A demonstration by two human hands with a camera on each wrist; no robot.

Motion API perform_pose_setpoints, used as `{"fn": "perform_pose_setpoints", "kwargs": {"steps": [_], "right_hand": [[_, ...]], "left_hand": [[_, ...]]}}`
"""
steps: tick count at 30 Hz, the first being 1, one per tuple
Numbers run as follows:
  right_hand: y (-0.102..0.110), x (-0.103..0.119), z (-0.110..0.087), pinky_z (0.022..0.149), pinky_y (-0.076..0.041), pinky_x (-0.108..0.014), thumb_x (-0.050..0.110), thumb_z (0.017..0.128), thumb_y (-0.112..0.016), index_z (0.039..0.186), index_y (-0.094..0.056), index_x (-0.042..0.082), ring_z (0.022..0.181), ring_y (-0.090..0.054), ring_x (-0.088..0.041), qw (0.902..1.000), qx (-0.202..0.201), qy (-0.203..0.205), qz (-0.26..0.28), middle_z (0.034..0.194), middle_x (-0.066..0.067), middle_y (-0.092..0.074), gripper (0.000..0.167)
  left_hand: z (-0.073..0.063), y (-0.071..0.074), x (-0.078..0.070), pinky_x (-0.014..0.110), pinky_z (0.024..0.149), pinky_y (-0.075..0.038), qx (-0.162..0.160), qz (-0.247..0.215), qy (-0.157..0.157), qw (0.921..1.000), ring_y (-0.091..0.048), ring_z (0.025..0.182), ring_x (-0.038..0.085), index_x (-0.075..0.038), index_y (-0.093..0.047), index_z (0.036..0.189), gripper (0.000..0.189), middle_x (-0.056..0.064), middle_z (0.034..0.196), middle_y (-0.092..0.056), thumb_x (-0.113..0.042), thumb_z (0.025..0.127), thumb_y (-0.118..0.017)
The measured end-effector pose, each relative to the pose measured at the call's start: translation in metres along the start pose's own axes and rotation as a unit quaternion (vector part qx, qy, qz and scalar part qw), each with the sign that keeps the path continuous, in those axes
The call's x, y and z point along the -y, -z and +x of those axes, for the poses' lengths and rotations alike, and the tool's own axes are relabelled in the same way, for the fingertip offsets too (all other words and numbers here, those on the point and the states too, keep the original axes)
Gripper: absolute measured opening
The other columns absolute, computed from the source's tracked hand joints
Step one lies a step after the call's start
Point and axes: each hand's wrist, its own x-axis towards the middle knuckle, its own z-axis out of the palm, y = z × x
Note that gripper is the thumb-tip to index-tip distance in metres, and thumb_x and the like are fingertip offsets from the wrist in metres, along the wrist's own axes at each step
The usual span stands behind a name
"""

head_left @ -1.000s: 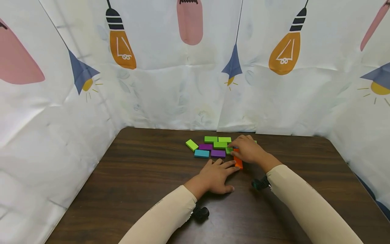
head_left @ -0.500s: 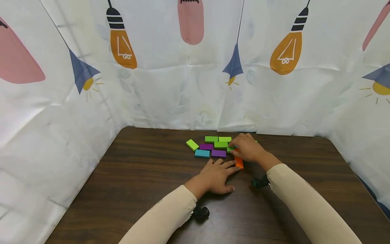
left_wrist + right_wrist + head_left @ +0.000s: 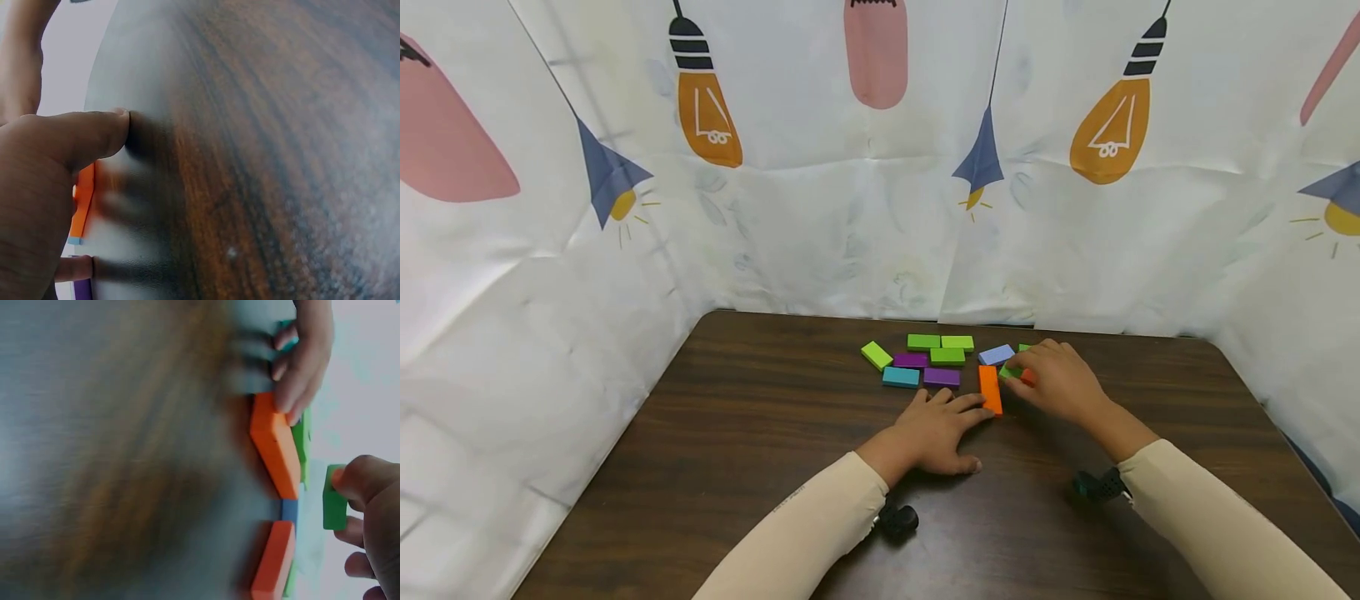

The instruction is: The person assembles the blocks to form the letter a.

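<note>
My right hand pinches a small green block between thumb and fingers; the right wrist view shows it raised off the table. My left hand lies low over the table with fingers spread, its fingertips at the near end of an orange block. Past the orange block lies a lavender-blue block. A red-orange block sits under my right hand, partly hidden by the fingers. Another green block peeks out behind that hand.
Left of the orange block lie several flat blocks: purple, teal, green and a tilted lime one. They rest near the far edge of the dark wooden table. A white patterned curtain hangs behind it.
My right hand has moved right, carrying the green block away from beside the purple one. The lavender-blue block and the orange block's far end now show. My left hand has stayed put.
</note>
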Motion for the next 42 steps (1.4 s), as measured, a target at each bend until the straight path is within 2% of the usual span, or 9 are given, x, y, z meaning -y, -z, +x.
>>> {"fn": "perform_pose_setpoints", "kwargs": {"steps": [7, 15, 26, 33, 38, 42], "right_hand": [[0.0, 0.008, -0.029, 0.08, -0.048, -0.049, 0.031, 0.088, -0.083, 0.106, -0.078, 0.013, 0.091, -0.06, -0.027, 0.9999, -0.014, -0.004, 0.009, 0.1, -0.004, -0.073, 0.026], [-0.007, 0.022, -0.045, 0.075, -0.047, -0.042, 0.034, 0.088, -0.082, 0.103, -0.077, 0.017, 0.081, -0.052, -0.017, 0.9994, 0.0, -0.015, 0.03, 0.097, 0.003, -0.072, 0.024], [-0.018, 0.034, -0.053, 0.088, -0.051, -0.048, 0.037, 0.088, -0.082, 0.103, -0.077, 0.019, 0.093, -0.062, -0.021, 0.9992, 0.02, -0.003, 0.035, 0.097, 0.005, -0.07, 0.024], [-0.016, 0.042, -0.051, 0.087, -0.052, -0.046, 0.035, 0.086, -0.083, 0.109, -0.077, 0.014, 0.093, -0.061, -0.018, 0.9979, 0.048, 0.002, 0.044, 0.097, 0.006, -0.069, 0.032], [-0.017, 0.044, -0.049, 0.085, -0.052, -0.043, 0.025, 0.086, -0.084, 0.106, -0.077, 0.012, 0.089, -0.059, -0.017, 0.9985, 0.039, 0.013, 0.035, 0.094, 0.005, -0.069, 0.025], [-0.018, 0.045, -0.046, 0.081, -0.052, -0.04, 0.023, 0.085, -0.085, 0.103, -0.077, 0.012, 0.086, -0.058, -0.016, 0.9989, 0.032, 0.01, 0.032, 0.091, 0.005, -0.068, 0.023]], "left_hand": [[0.0, -0.001, 0.003, 0.061, 0.114, -0.028, -0.004, 0.0, -0.005, 1.0, -0.033, 0.146, 0.028, -0.042, -0.028, 0.161, 0.08, -0.014, 0.167, -0.023, -0.068, 0.093, -0.058], [0.0, 0.001, 0.004, 0.062, 0.115, -0.026, -0.003, -0.011, -0.007, 0.9999, -0.032, 0.147, 0.028, -0.042, -0.028, 0.161, 0.081, -0.014, 0.167, -0.022, -0.069, 0.092, -0.06], [-0.001, 0.001, 0.004, 0.061, 0.115, -0.027, -0.006, -0.029, -0.006, 0.9995, -0.033, 0.146, 0.025, -0.039, -0.029, 0.161, 0.084, -0.016, 0.166, -0.024, -0.068, 0.09, -0.063], [0.0, 0.001, 0.005, 0.062, 0.114, -0.027, -0.007, -0.036, -0.006, 0.9993, -0.032, 0.147, 0.028, -0.038, -0.031, 0.161, 0.084, -0.016, 0.166, -0.024, -0.068, 0.09, -0.064], [0.001, 0.0, 0.005, 0.062, 0.115, -0.026, -0.008, -0.037, -0.005, 0.9993, -0.032, 0.147, 0.028, -0.038, -0.031, 0.161, 0.085, -0.016, 0.166, -0.024, -0.068, 0.089, -0.064], [0.001, 0.0, 0.004, 0.063, 0.115, -0.025, -0.007, -0.038, -0.005, 0.9992, -0.031, 0.148, 0.029, -0.037, -0.03, 0.161, 0.085, -0.016, 0.166, -0.023, -0.068, 0.09, -0.064]]}}
